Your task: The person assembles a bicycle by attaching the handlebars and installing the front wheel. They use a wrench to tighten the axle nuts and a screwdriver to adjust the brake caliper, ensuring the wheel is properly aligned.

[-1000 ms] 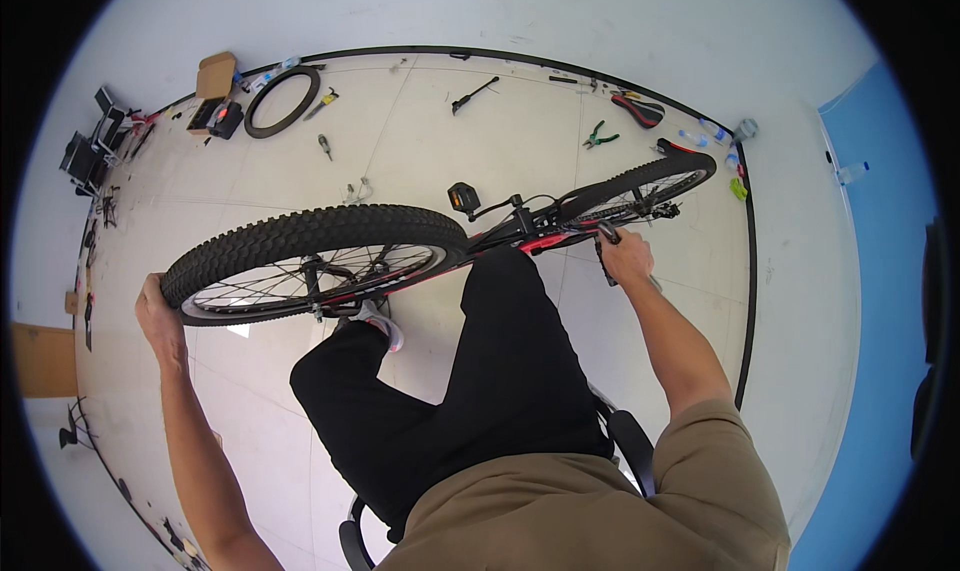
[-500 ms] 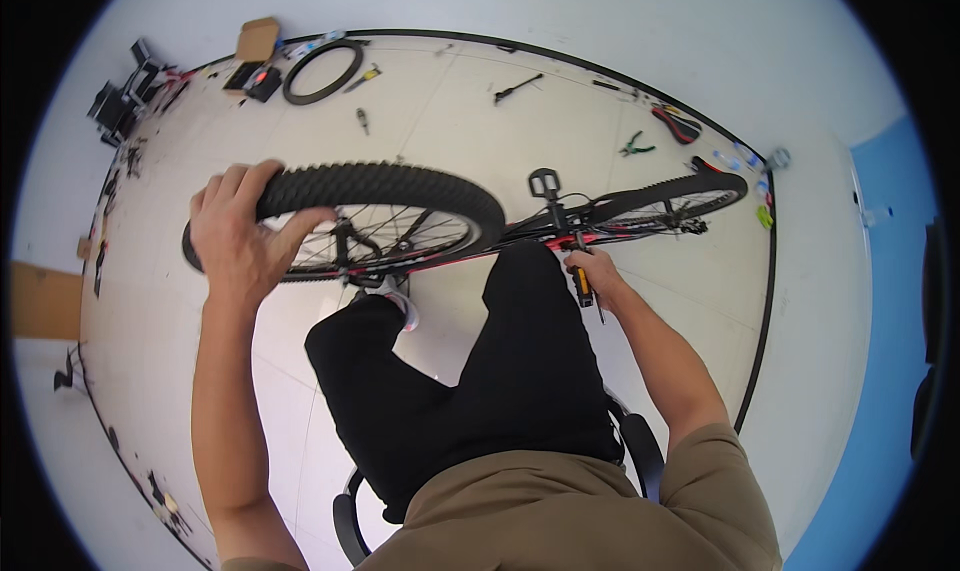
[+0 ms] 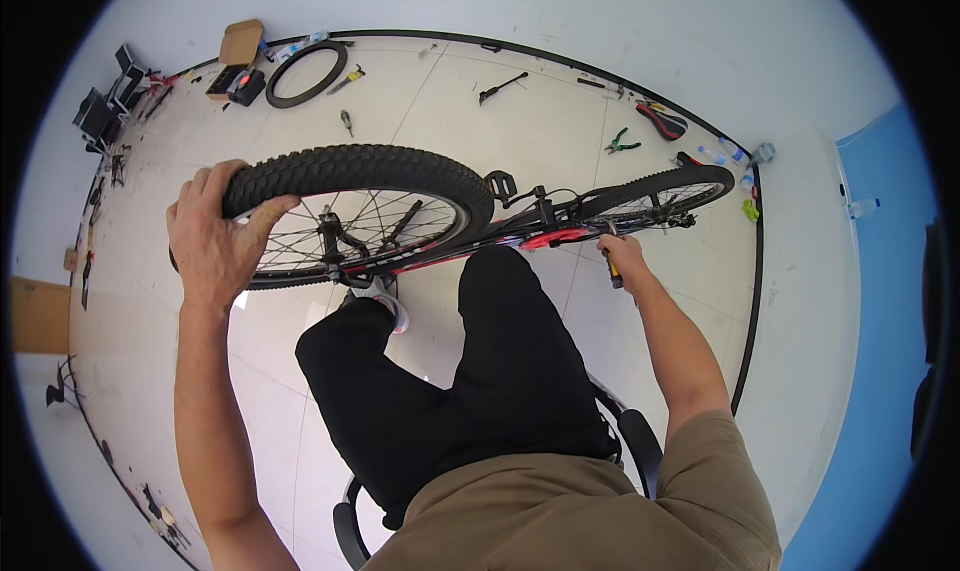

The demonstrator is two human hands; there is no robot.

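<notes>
So the red-and-black bicycle [image 3: 470, 243] stretches sideways above the pale tiled floor [image 3: 420, 121], just past the seated person's knees, near wheel off to the left and far wheel to the right. Can't tell from this angle what it's resting on.

Left hand [image 3: 213, 233] is wrapped over the outer left end of the chunky black knobbly tyre [image 3: 360, 166], thumb pressed along the sidewall, so that's a proper grip. Right hand [image 3: 630, 263] has its fingers curled round the black pedal with an orange reflector [image 3: 613, 270], just beside the red chainring [image 3: 545, 239].

As far as I can judge, the bike's mostly together: both wheels in place, tyres on them, and the other black pedal [image 3: 501, 187] is on too. Not on it: a black-and-red saddle [image 3: 662, 122] lying loose by the floor's far right edge, green-handled pliers [image 3: 618, 143] near it. Whether there's another seat fitted, no idea. A bare black tyre [image 3: 288, 102] lies near the far left corner, close to an open brown cardboard box [image 3: 240, 43]; could just be a spare.
</notes>
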